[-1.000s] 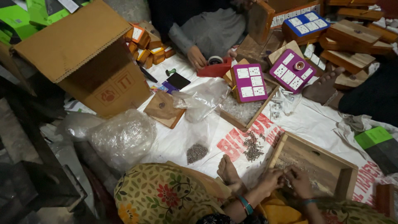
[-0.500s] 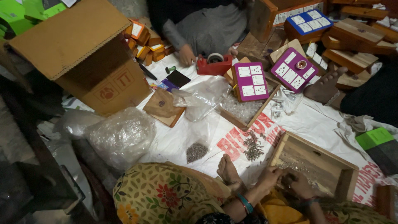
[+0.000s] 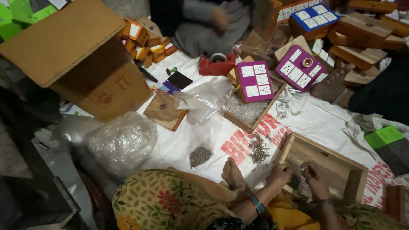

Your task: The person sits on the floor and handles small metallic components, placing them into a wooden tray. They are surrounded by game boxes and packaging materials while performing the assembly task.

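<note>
— Where do we find our hands just now?

— At the lower right of the frame, both inside the shallow open wooden box (image 3: pixel 326 164) on the white printed floor sheet (image 3: pixel 183 140). Our left hand (image 3: pixel 279 174) rests at the box's near left corner with fingers curled; our right hand (image 3: pixel 313 179) sits just beside it, fingers bent down onto something small and dark on the box floor.

— Is either grip closed on anything?

— We cannot tell. The fingers are bunched, but whatever lies under them is too small and blurred to make out.

— Why the box so close?

— We judge it sits tight against our lap so both hands reach in without stretching. The small heap of dark metal bits (image 3: pixel 258 149) lies just left of the box, near our bare foot (image 3: pixel 232 176), with a second grey heap (image 3: pixel 200 156) further left.

— What stays unclear?

— The box's near wall is hidden behind our wrists. At the top, another person in grey (image 3: pixel 208 25) is blurred, and a purple card-faced box (image 3: pixel 254 81) stands mid-frame.
</note>
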